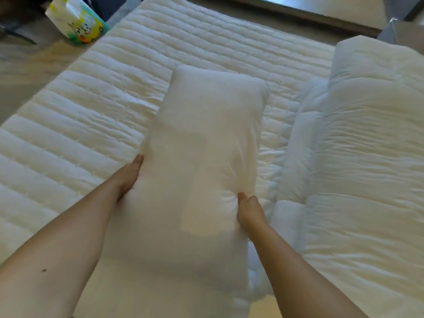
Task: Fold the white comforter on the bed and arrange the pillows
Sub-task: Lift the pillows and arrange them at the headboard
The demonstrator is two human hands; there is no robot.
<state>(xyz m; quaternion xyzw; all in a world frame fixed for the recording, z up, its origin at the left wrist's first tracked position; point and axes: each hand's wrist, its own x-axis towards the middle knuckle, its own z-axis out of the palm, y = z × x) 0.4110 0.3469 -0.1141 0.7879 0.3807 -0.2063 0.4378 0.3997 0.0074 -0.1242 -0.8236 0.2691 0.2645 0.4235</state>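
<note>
A long white pillow (202, 143) is held lengthwise over the quilted white mattress (96, 106), its far end pointing away from me. My left hand (128, 177) grips its left edge, fingers tucked under the side. My right hand (249, 208) pinches the right edge, bunching the fabric into creases. The white comforter (362, 157) lies folded in thick layers along the right side of the bed. The near end of the pillow runs down between my forearms and hides the mattress below it.
A colourful printed package (75, 21) sits on the floor beyond the bed's far left corner. Wooden floor (27, 72) runs along the left side. A dark piece of furniture and a pale panel line the top edge.
</note>
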